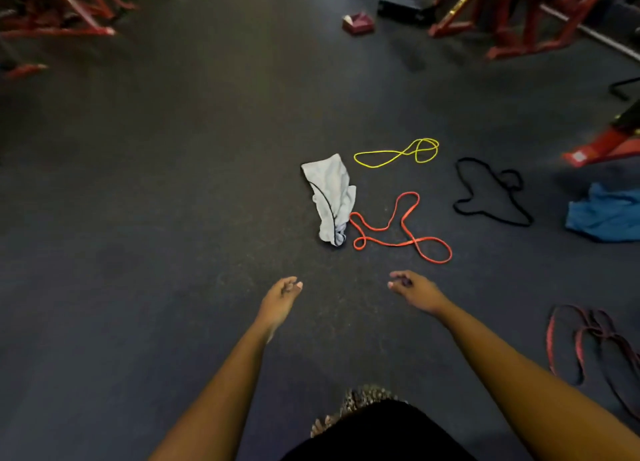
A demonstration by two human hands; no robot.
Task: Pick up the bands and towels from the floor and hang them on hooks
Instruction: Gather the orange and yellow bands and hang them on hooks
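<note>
Two bare hands reach forward and low over the dark floor (173,218), and neither holds anything. The left hand (282,294) has its fingers loosely curled toward the thumb. The right hand (412,289) has its fingers half bent and relaxed. Beside the right forearm lies a dark red band (550,339) in long tangled loops.

A little ahead of the hands lie an orange band (398,244), bent in several curves, and a white towel (330,200), crumpled in a long heap. The two meet at the towel's near end (or almost meet, I cannot tell exactly). Behind them is a thin yellow band (403,152). To the right are a black band (495,218) and then a blue towel (606,214) at the edge of view. Far back stand red machine frames (519,20). No hook is visible.

I judge the picking up is only beginning, with nothing gathered yet. The next move probably calls for bending lower and closing the fingers on the white towel or the orange band, which are nearest. The bands lie flat, so a fingertip pinch seems needed.
</note>
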